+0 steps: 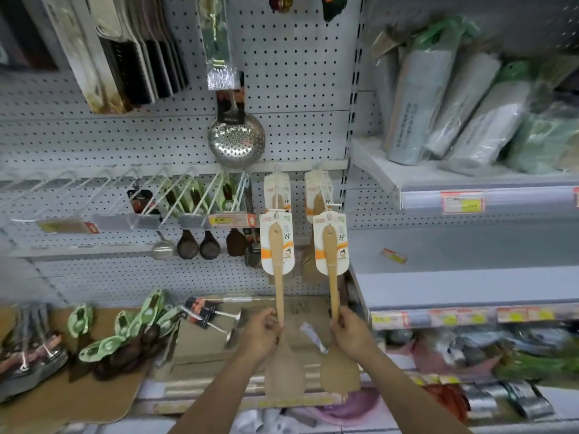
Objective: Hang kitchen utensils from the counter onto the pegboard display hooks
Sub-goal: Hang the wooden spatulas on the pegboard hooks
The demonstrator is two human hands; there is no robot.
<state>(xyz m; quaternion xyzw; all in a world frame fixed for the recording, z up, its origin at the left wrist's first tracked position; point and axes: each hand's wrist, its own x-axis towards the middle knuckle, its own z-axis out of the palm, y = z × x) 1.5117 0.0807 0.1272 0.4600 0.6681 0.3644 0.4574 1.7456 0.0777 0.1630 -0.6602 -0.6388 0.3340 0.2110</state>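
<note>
While the pegboard (297, 73) waits, two wooden spatulas go up at once

Left spatula (277, 277) and right spatula (331, 270) stand upright, card tops at the hooks above the counter (219, 346); left hand (261, 335) and right hand (351, 335) each grip a handle. Better to steady each card hole onto its hook before letting go

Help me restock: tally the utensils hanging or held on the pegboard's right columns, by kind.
Wooden spatulas held, one in the left hand and one in the right hand: 2
Carded wooden spatulas hung behind: 2
Steel skimmer: 1
Total: 5
</note>
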